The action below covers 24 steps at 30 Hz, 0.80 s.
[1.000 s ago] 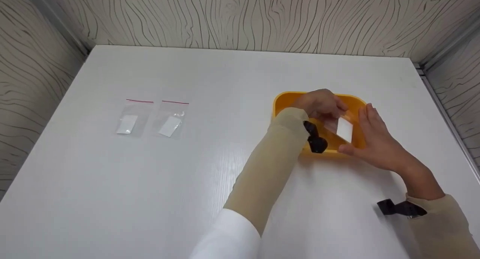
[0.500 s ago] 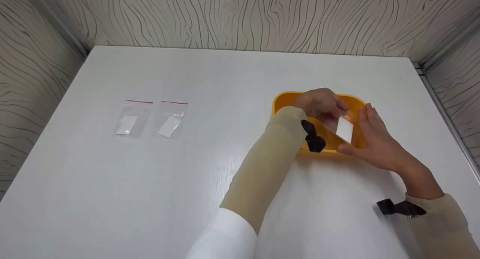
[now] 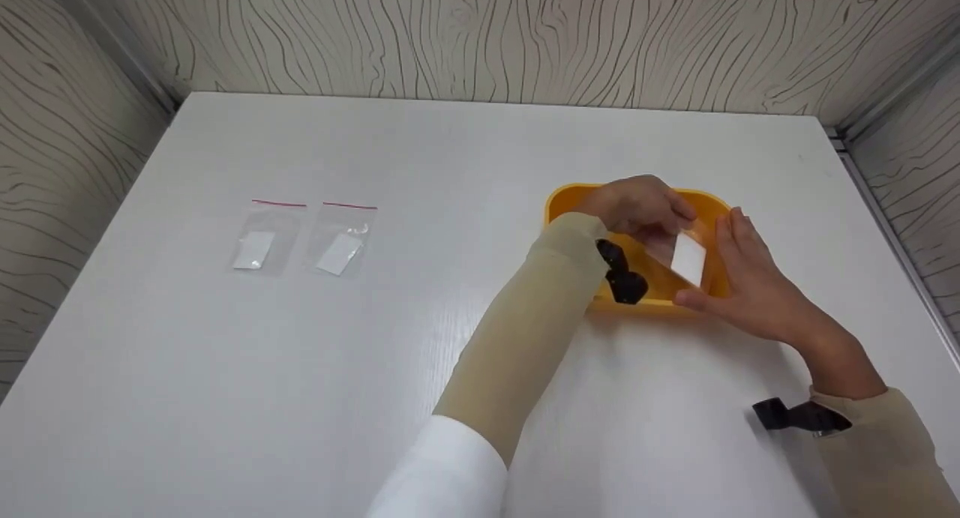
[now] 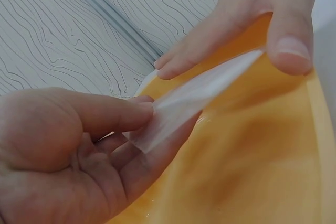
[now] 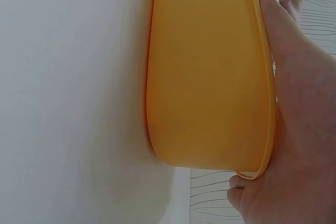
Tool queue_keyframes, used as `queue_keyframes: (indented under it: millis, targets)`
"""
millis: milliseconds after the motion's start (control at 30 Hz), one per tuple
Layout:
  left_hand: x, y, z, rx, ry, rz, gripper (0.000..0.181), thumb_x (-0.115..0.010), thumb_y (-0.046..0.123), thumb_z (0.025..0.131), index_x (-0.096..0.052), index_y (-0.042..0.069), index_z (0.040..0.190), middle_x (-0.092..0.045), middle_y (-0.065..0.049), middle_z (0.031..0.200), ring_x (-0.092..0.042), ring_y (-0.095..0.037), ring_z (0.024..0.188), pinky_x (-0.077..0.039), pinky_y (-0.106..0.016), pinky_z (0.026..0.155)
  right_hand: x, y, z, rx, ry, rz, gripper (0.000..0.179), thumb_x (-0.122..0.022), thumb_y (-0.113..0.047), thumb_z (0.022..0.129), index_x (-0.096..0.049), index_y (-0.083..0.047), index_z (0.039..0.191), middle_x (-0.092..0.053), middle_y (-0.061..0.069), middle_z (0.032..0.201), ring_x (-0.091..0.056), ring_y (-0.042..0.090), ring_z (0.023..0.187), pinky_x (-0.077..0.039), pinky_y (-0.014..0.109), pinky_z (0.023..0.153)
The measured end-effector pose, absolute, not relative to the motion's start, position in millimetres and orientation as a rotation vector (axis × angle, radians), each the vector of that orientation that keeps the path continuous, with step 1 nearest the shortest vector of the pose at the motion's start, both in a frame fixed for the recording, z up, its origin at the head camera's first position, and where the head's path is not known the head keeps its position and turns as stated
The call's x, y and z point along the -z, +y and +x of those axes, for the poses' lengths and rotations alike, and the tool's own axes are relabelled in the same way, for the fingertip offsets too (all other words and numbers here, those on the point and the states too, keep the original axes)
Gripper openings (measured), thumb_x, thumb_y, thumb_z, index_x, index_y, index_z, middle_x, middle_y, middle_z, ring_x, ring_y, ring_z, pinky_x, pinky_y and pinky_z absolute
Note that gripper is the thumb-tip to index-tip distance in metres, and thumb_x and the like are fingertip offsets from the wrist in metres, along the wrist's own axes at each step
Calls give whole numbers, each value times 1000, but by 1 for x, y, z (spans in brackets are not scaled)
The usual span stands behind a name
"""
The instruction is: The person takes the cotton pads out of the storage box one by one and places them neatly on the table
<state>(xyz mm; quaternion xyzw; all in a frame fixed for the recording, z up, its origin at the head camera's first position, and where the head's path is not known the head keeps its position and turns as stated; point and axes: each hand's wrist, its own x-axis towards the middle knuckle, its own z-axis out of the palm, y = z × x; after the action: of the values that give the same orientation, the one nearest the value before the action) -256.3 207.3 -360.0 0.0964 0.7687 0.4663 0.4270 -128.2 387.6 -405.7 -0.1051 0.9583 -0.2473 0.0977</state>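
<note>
Over a yellow plastic bin, my left hand pinches a clear zip bag that has a white card in it. The left wrist view shows the bag between thumb and fingers, tilted, its far end near the right thumb. My right hand rests on the bin's right end with fingers and thumb spread along the rim, holding nothing. In the right wrist view, the hand lies along the rim of the bin. My left forearm and wrist camera cover part of the bin's left side.
On the left of the white table lie two clear bags, a left bag and a right bag, side by side. Each has a red strip and a white card. Wood-patterned walls stand behind and at both sides.
My left forearm and its wrist camera have shifted slightly left. The pinched bag, the right hand and the bin stay nearly in place.
</note>
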Motion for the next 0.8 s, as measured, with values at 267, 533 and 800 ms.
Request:
queue_keyframes:
  millis: [267,533,800]
  targets:
    - [358,206,-257,-1187,1892,241,22,-67,7,98,-77,15,116,-70,0,96,-59,-17,75,-56,-22,71,405,388,-128,741,2833,-316,122,-74,-46,92,20,0,155,30,17,163,23,46,149,0,75,114]
    - [354,203,-254,-1196,1905,240,23,-66,6,98,-77,15,116,-70,0,96,-60,-18,78,-57,-22,72,406,388,-129,720,2832,-301,124,-73,-47,92,23,-2,155,32,16,162,23,47,149,-1,77,112]
    - [357,200,-254,-1209,1884,260,21,-67,9,98,-77,15,115,-71,0,97,-63,-19,76,-58,-22,72,404,388,-129,720,2826,-276,125,-74,-49,91,22,-2,155,31,15,163,22,46,149,-4,78,112]
